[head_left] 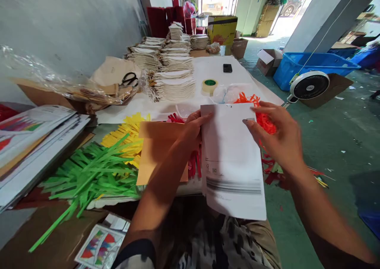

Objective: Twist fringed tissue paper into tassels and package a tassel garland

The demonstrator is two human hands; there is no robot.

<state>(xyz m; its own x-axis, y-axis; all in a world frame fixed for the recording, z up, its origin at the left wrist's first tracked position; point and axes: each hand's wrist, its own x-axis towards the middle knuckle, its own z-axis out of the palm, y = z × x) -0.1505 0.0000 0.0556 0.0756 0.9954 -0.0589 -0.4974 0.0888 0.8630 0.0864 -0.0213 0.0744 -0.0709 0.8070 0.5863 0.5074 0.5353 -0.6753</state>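
Left hand (193, 129) was closed on the upper left edge of a white sheet (233, 146), its thumb laid across the front. At the upper right edge, the right hand (279, 136) was held with thumb and fingers parted, the thumb over the printed face; whether the paper was pinched there could not be told. The sheet was held upright before the near edge of the desk (208, 69), its lower end reaching past that edge, with small print and dark bands shown on its lower half.

The step in hand was judged to be the holding and adjusting of this sheet. For the next move, a steady left grip and a sure hold on the right edge seemed to be called for, with the loose strips kept clear.

Under the left forearm an orange-brown sheet (150, 156) was seen on the desk, overlapping yellow strips (132, 132), with green strips (95, 170) heaped farther left. Dark red strips (194, 164) were partly hidden by the white sheet, and orange-red strips (265, 122) by the right hand. Beyond, a tape roll (209, 87), a phone (227, 68) and stacked pale paper (175, 88) were set out, with scissors (129, 79) near the wall.
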